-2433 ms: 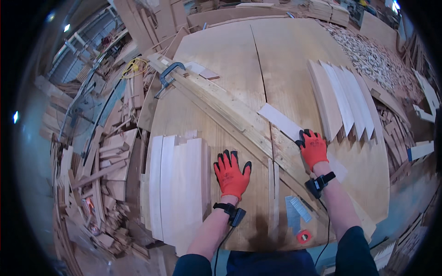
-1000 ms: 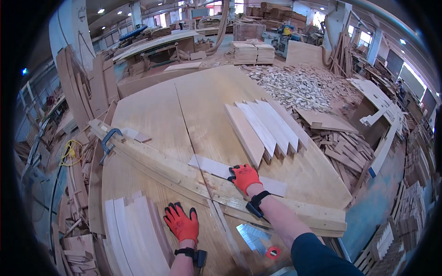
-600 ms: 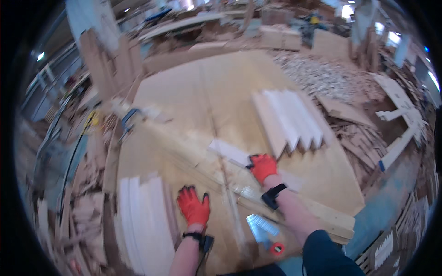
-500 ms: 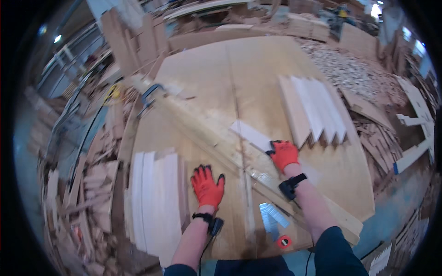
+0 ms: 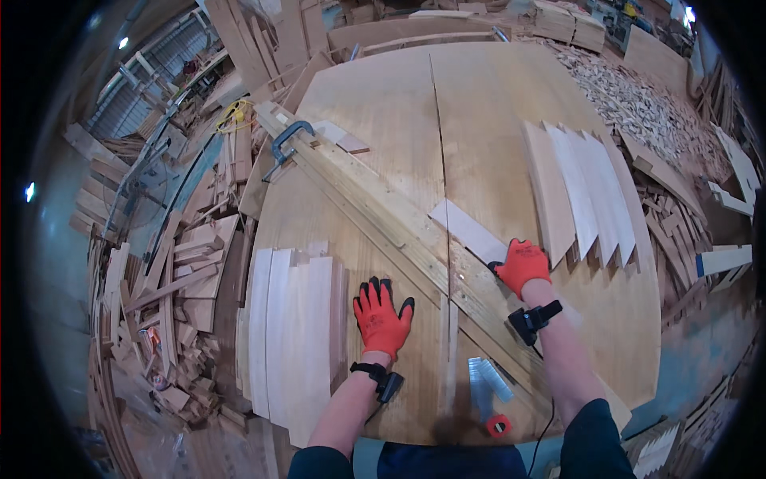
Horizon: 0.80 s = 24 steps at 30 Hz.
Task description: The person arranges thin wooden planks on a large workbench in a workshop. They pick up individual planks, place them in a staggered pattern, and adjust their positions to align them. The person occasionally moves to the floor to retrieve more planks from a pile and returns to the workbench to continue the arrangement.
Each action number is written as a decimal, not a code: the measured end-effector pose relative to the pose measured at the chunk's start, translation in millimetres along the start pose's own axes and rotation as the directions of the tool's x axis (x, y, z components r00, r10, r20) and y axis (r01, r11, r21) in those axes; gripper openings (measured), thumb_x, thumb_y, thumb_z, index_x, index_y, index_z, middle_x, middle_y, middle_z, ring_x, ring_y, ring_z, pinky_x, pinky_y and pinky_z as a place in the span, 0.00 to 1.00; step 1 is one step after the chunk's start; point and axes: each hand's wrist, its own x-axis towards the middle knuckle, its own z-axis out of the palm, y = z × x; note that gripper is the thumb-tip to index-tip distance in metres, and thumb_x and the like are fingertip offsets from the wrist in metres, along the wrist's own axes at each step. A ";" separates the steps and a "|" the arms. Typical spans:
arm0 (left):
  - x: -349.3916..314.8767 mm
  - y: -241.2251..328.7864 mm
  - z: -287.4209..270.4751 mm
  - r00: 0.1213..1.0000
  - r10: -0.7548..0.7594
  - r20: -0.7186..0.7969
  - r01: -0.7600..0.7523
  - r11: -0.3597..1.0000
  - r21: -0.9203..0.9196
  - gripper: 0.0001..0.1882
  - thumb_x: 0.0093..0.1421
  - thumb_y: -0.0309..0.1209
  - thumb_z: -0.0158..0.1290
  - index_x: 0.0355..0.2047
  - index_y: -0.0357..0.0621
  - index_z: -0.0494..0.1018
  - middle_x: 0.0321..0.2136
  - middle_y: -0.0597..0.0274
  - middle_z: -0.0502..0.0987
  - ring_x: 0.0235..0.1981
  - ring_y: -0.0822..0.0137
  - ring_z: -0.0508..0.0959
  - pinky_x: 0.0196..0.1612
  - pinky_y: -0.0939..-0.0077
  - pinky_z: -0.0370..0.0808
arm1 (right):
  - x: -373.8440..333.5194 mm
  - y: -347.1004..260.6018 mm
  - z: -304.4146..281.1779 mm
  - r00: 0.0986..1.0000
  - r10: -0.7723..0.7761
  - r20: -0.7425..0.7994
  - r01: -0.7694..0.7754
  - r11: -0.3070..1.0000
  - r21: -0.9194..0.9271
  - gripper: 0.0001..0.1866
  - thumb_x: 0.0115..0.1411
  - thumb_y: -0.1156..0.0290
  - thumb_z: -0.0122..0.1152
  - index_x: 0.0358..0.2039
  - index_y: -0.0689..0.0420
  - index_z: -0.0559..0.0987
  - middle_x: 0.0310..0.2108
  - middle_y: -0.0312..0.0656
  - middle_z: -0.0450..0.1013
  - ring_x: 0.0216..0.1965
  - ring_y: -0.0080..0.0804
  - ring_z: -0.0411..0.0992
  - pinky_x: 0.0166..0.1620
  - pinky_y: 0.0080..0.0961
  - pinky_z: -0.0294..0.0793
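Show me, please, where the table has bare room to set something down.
Bare tabletop: beyond the light plank, left of the right boards; also between the clamp and left boards. Crowded: the near right, with right hand, silvery strips and red disc.

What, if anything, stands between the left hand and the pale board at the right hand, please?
The long diagonal timber lies between the left hand and the pale board. Nothing visible stands between the right hand and that board.

Red gloves (image 5: 384, 329) with black fingertips (image 5: 408, 304) on left hand (image 5: 381, 321) and right hand (image 5: 524, 267), boxy black modules (image 5: 523, 326) strapped behind them, dark cables (image 5: 552, 411), dark teal sleeves (image 5: 592, 441)
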 end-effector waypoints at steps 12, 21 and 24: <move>50.6 -2.4 -27.7 0.990 -0.004 -0.140 -0.047 0.930 -0.365 0.29 0.57 0.44 0.60 0.56 0.45 0.72 0.52 0.49 0.74 0.57 0.48 0.69 0.62 0.52 0.61 | 0.4 -14.2 -41.5 0.998 -0.054 0.009 0.054 0.998 -0.014 0.25 0.55 0.46 0.67 0.43 0.52 0.81 0.45 0.46 0.76 0.48 0.46 0.76 0.49 0.39 0.77; 202.1 79.3 -60.3 0.962 0.134 0.236 -0.130 0.991 -0.032 0.31 0.54 0.53 0.56 0.54 0.50 0.76 0.56 0.54 0.74 0.61 0.54 0.67 0.65 0.61 0.59 | -57.5 28.4 -17.4 0.982 -0.163 0.097 0.133 0.955 0.265 0.32 0.59 0.47 0.62 0.61 0.46 0.73 0.55 0.50 0.70 0.55 0.50 0.70 0.57 0.44 0.70; 215.4 88.0 -52.0 0.918 0.133 0.374 -0.129 0.991 -0.038 0.32 0.53 0.55 0.55 0.54 0.49 0.76 0.58 0.53 0.72 0.63 0.54 0.65 0.66 0.59 0.57 | -90.0 55.6 -15.3 0.988 -0.135 0.075 0.110 0.954 0.277 0.30 0.58 0.50 0.64 0.61 0.42 0.73 0.55 0.50 0.70 0.55 0.50 0.69 0.56 0.44 0.69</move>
